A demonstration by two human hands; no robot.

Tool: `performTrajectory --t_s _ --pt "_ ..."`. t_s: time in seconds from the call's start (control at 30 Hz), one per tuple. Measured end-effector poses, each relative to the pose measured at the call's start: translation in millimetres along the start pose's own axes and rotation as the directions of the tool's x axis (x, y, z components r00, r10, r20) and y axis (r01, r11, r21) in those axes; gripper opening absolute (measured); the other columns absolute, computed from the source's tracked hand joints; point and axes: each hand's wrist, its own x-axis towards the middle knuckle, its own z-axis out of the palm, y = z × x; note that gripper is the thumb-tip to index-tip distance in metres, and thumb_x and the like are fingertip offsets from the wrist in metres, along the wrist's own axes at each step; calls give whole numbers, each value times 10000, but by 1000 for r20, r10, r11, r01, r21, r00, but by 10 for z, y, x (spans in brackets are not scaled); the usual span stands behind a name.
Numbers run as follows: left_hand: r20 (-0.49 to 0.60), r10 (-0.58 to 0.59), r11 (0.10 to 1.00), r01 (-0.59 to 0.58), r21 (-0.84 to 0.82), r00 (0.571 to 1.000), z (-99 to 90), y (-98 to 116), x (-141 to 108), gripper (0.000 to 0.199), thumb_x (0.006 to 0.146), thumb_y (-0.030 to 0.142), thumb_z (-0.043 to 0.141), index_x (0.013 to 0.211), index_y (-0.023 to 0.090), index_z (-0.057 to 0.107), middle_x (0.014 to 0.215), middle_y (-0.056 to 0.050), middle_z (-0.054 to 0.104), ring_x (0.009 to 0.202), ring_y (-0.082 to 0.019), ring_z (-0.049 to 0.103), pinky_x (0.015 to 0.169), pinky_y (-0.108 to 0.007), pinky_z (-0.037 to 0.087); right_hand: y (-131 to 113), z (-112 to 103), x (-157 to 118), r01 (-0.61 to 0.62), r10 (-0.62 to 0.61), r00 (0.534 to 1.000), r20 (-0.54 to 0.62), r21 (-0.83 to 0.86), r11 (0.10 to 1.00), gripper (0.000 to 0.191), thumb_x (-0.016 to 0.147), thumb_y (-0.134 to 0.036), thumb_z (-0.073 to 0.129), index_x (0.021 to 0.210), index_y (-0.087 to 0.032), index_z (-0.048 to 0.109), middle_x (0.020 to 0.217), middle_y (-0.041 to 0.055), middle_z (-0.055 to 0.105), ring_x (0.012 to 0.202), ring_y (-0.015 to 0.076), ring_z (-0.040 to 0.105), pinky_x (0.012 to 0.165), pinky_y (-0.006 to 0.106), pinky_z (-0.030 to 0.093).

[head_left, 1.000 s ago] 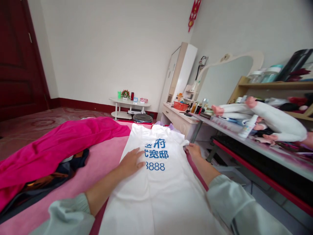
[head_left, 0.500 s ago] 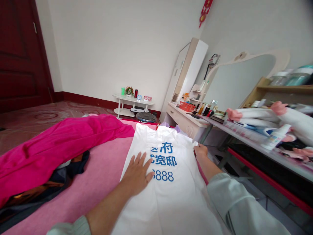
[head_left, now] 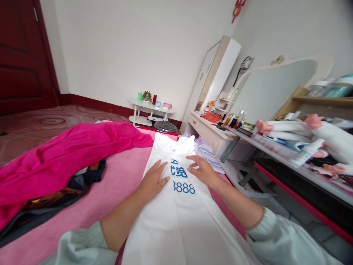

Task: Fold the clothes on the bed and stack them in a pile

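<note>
White shirt (head_left: pixel 179 221), lower center: my left hand (head_left: pixel 153 180), right hand (head_left: pixel 204 171) loosely spread; smooth lightly, don't drag folded edge.

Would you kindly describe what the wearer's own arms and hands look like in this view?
Both arms wear long, loose, pale grey-green sleeves, ending in gathered, ribbed-looking cuffs above the wrists. The left hand and right hand are bare, with no gloves, rings, watch or bracelet to be seen.
</note>
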Motion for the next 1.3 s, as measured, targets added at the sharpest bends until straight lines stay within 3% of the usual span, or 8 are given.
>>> performTrajectory --t_s 0.17,0.3,0.5,0.73,0.87,0.97,1.13,1.3 --pt "3 22 1000 -22 16 1000 50 -26 20 568 860 382 469 1390 205 371 1486 -91 311 1356 -242 296 1109 -378 268 214 -405 -904 -128 150 984 94 -208 970 222 765 -283 573 947 -177 643 904 54 652 782 175 602 696 273 451" --pt "-8 37 997 -37 62 999 84 -40 76 509 844 363 478 1330 214 458 1421 -69 418 1304 -238 378 1091 -358 301 188 -671 -1492 -253 324 923 207 -309 917 180 774 -377 575 792 -203 615 707 1 626 642 147 559 586 245 373" --pt "-1 -45 992 45 116 999 109 -28 474 565 790 312 552 1340 254 441 1310 -54 528 1153 -248 514 993 -354 392 281 -637 -1976 -346 438 881 179 -387 855 201 682 -396 663 769 -240 572 696 -24 605 611 144 521 561 251 302" --pt "-8 -308 951 308 23 951 176 53 1193 576 784 379 583 1309 178 455 1094 -77 659 978 -203 619 834 -274 459 492 -484 -2099 -381 418 894 160 -218 898 164 718 -311 595 622 -232 488 649 -16 582 606 151 523 567 253 327" --pt "-8 -408 912 408 33 913 260 151 1375 500 703 496 644 1077 166 619 1061 -115 672 998 -263 616 790 -303 464 445 -466 -2126 -421 427 890 158 -77 904 251 787 -369 534 616 -222 423 576 -31 514 567 135 473 524 242 305" --pt "-6 -444 896 444 30 896 329 207 1429 357 620 437 723 868 186 670 1000 -108 689 977 -285 623 779 -322 464 319 -485 -2138 -442 405 879 252 113 890 232 790 -405 550 679 -218 471 643 -23 547 629 136 503 552 222 351" --pt "-47 -418 907 415 -70 907 337 248 1495 221 654 341 706 778 170 643 957 -92 687 973 -287 631 794 -331 477 40 -554 -2098 -519 324 845 426 505 689 302 727 -427 645 963 -245 593 929 39 648 876 200 605 760 268 458" --pt "-41 -416 874 388 -293 908 180 316 1648 256 764 270 643 967 127 582 775 -65 689 676 -174 686 619 -238 520 -158 -512 -1987 -516 238 854 462 696 499 506 694 -460 693 1153 -310 543 1002 46 615 856 195 616 788 317 477"
